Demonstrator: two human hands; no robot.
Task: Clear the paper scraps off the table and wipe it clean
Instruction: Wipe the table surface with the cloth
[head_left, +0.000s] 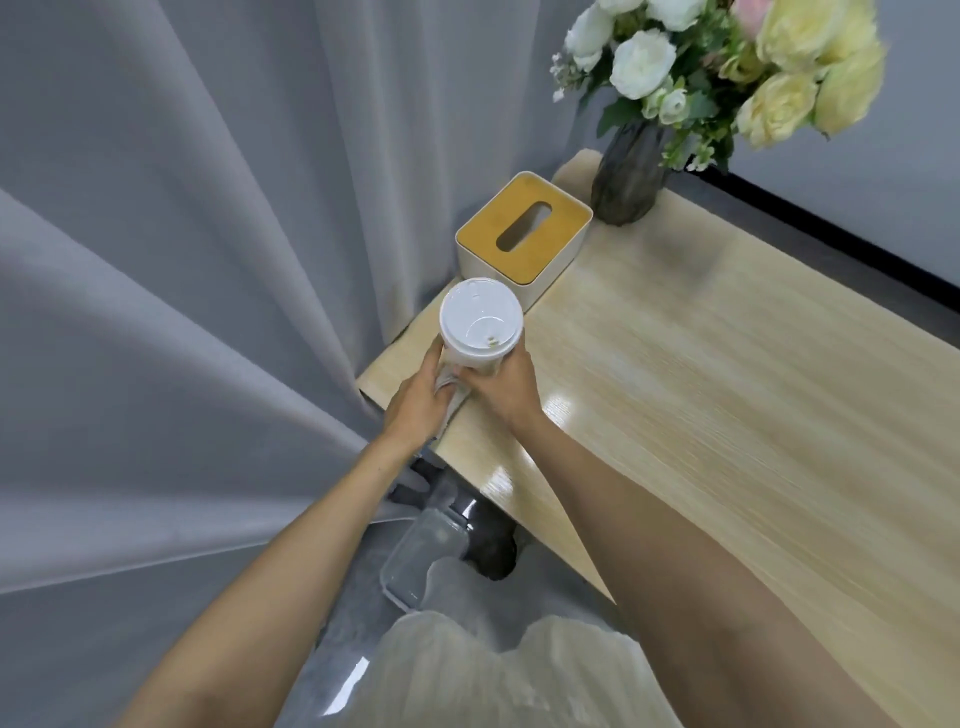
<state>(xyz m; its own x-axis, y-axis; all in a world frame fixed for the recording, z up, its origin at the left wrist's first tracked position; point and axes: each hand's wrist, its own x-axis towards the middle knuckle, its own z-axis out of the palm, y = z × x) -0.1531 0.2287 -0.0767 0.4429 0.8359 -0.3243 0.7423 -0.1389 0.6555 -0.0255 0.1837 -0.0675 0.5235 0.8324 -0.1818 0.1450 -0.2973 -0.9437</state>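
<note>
Head view shows the fingers of my right hand curled round the lower body of a white lidded cup, and the fingers of my left hand closed on a bunched pale cloth, just beside the base of the cup. Both hands are at the near left corner of the wooden table. I think I hold the cup so that the cloth can pass over the place under it, but I cannot tell if the cup stands on the wood or is a little lifted. No paper scraps are visible on the part of the table that I see, so the wiping seems to be the step in hand. Just behind the cup stands a tissue box with a yellow top, and behind it a dark vase with flowers; these two would block a wipe toward the far corner. A grey curtain hangs close at the left edge. Below the table edge is a clear bin.
</note>
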